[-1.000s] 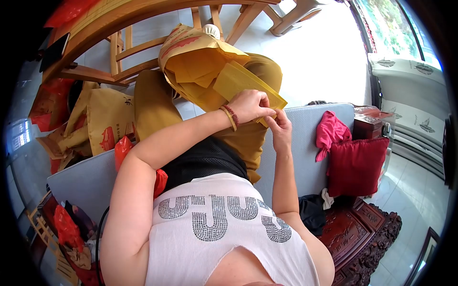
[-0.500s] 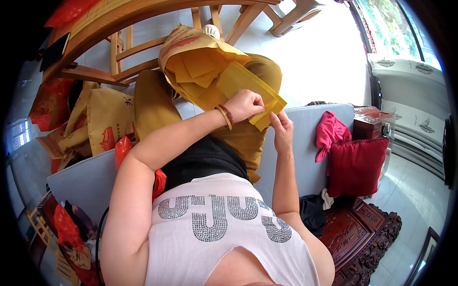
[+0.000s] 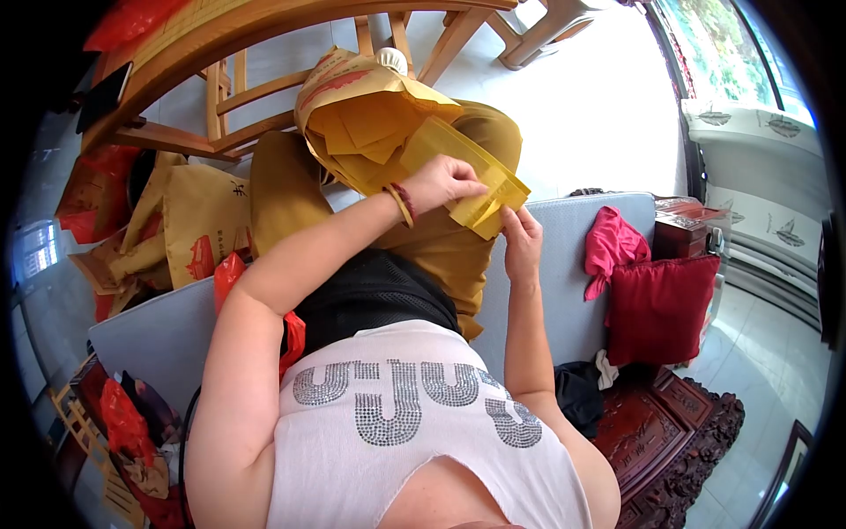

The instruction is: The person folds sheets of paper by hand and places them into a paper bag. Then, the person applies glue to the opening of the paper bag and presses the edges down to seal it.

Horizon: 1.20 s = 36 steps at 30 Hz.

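Note:
A stack or folded piece of yellow paper (image 3: 454,154) lies over my lap, its near end partly folded. My left hand (image 3: 443,182), with bracelets at the wrist, is closed with its fingertips pressed together on the paper. At the paper's right corner, my right hand (image 3: 522,231) pinches the edge between thumb and fingers. Just beyond, a large brown paper bag (image 3: 322,88) with red print lies on its side, its mouth toward me. Several yellow sheets (image 3: 352,123) show inside it.
I sit on a grey padded bench (image 3: 564,264). A wooden table (image 3: 264,35) stands ahead. On the left are more printed paper bags (image 3: 207,220) and a red plastic bag (image 3: 227,280). To the right lie a pink cloth (image 3: 612,242) and a dark red cushion (image 3: 663,309).
My left hand has shifted slightly left and away from my right hand along the paper. The paper's near end looks flatter and wider. My right hand stays almost in place.

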Each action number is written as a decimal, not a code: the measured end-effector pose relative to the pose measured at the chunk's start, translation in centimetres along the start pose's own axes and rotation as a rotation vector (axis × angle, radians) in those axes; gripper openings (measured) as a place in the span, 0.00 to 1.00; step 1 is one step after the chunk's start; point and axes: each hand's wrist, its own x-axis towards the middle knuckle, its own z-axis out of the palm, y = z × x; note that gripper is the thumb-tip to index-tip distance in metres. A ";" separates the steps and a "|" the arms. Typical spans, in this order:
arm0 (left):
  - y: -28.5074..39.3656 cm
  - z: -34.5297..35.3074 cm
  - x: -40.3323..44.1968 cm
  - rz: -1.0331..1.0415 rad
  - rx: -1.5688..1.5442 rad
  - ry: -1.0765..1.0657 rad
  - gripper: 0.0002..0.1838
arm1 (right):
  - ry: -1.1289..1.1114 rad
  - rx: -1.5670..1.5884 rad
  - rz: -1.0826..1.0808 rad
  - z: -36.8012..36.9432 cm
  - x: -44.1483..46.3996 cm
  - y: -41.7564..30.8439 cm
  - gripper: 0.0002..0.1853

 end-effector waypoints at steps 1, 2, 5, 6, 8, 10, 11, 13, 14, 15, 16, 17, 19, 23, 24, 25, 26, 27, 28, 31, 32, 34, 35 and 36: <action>0.5 -1.1 -0.3 0.071 0.275 0.072 0.10 | 0.002 0.018 0.012 -0.1 0.1 0.1 0.12; 0.9 -2.3 -0.6 0.143 0.550 0.143 0.08 | 0.005 0.036 0.024 -0.2 0.1 0.1 0.12; -0.8 -7.0 0.0 0.233 1.596 0.460 0.08 | 0.015 0.094 -0.001 -0.2 0.0 0.4 0.13; -1.3 -8.6 0.4 0.173 1.779 0.502 0.07 | 0.025 0.100 -0.006 -0.1 0.2 0.4 0.13; -2.6 -11.1 2.0 -0.117 1.899 0.468 0.08 | 0.046 0.111 -0.012 0.1 0.2 0.5 0.13; -3.3 -13.6 3.8 -0.175 1.889 0.467 0.09 | 0.035 0.123 -0.020 0.2 0.2 0.7 0.13; -4.3 -14.5 5.0 -0.181 1.882 0.498 0.09 | 0.038 0.123 -0.021 0.2 0.1 0.6 0.13; -4.0 -14.5 6.1 -0.177 1.819 0.560 0.09 | 0.040 0.131 -0.021 0.0 0.0 0.5 0.14; -4.0 -14.5 6.6 -0.177 1.789 0.583 0.09 | 0.036 0.140 -0.022 0.0 -0.1 0.5 0.14; -3.8 -14.7 6.7 -0.181 1.761 0.609 0.09 | 0.032 0.150 -0.022 0.0 -0.2 0.5 0.14; -3.7 -14.8 6.8 -0.174 1.741 0.625 0.09 | 0.037 0.152 -0.020 0.1 -0.2 0.5 0.14; -3.6 -14.9 6.9 -0.172 1.724 0.642 0.09 | 0.042 0.155 -0.018 0.2 -0.3 0.6 0.15; -3.6 -15.3 6.6 -0.181 1.706 0.664 0.10 | 0.053 0.180 -0.013 0.4 -0.2 0.5 0.15; -3.4 -15.8 6.5 -0.215 1.690 0.670 0.10 | 0.052 0.279 -0.017 0.1 0.0 1.2 0.13; -3.2 -15.7 6.4 -0.221 1.689 0.668 0.11 | 0.049 0.308 -0.024 0.0 0.1 1.4 0.13; -3.0 -15.5 6.2 -0.228 1.686 0.662 0.11 | 0.053 0.323 -0.033 0.1 0.0 1.6 0.13; -2.8 -15.5 6.1 -0.234 1.686 0.657 0.11 | 0.059 0.337 -0.041 0.0 0.0 1.8 0.13; -2.6 -15.3 6.1 -0.243 1.687 0.647 0.11 | 0.065 0.350 -0.050 -0.1 0.0 1.9 0.12; -2.2 -14.9 5.9 -0.253 1.684 0.635 0.11 | 0.043 0.353 -0.058 -0.3 0.1 2.1 0.12; 0.4 -12.1 4.0 -0.342 1.662 0.516 0.12 | 0.041 0.315 -0.069 -0.3 -0.2 2.3 0.12; 1.9 -10.5 3.0 -0.365 1.635 0.440 0.12 | 0.076 0.266 -0.073 0.4 -0.2 1.8 0.12; 3.6 -7.2 1.4 -0.191 1.421 0.242 0.12 | 0.138 0.178 -0.093 1.1 -0.7 1.1 0.12; 3.2 -5.9 1.0 0.028 1.203 0.156 0.14 | 0.142 0.146 -0.117 1.7 -0.5 0.9 0.12; 2.8 -4.5 0.7 0.214 0.980 0.028 0.16 | 0.144 0.116 -0.141 2.1 -0.3 0.8 0.12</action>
